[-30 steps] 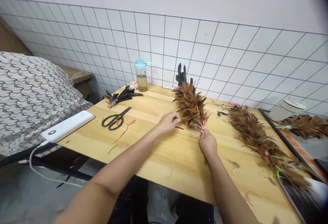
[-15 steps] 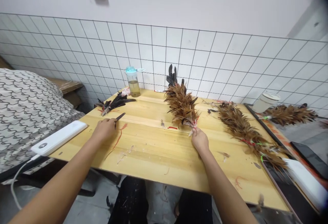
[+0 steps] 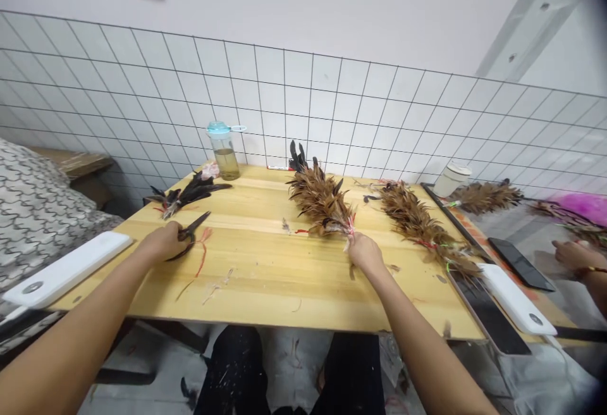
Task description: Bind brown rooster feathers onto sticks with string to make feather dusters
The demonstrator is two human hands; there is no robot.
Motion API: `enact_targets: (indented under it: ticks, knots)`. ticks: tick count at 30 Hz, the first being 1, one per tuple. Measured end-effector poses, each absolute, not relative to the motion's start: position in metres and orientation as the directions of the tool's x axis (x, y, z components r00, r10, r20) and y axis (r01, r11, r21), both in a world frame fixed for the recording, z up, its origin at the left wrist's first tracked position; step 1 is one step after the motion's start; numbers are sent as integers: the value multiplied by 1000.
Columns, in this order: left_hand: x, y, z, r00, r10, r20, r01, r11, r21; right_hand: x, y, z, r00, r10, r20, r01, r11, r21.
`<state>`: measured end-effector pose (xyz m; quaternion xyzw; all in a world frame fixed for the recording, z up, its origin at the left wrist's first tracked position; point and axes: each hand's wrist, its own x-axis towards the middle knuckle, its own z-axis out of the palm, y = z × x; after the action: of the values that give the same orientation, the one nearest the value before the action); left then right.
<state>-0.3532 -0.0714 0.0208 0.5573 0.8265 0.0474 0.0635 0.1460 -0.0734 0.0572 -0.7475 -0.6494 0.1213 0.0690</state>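
My left hand is closed on the handles of dark scissors, whose blades point away to the right over the left part of the wooden table. Beyond them lies a bunch of black feathers. My right hand grips the bound near end of a brown feather duster. Its black-feathered tip points toward the wall, and red and white ties show just above my fingers. What my fingers wrap round is partly hidden. Red string lies beside the scissors.
A second brown feather duster lies at the right. A bottle stands at the back left. White power banks and phones rest near both edges. Another person's hand shows at far right, near a white cup.
The view has swung right, bringing another person's hand into sight. My left hand has shifted slightly left, and more of the scissors shows. My right hand keeps its grip on the feather duster.
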Motion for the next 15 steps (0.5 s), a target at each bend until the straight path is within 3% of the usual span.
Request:
enact_targets:
  ticks: [4,8,12,15]
  knots:
    - [-307,-80,43,-285,956,74,910,245,334,154,-74,69,107,990,-94,971,-124,-202]
    - [-204,-100,60,9,973,231,809,-143,571,154,-76,80,97,991,-95,982,-111,-153]
    - [-96,-123,66,403,841,362,580,-540,610,147,-83,86,69,995,-76,986,-80,-148]
    - [-54,-120,66,450,789,418,533,-613,583,144,-93,88,55,996,-64,983,-65,-169]
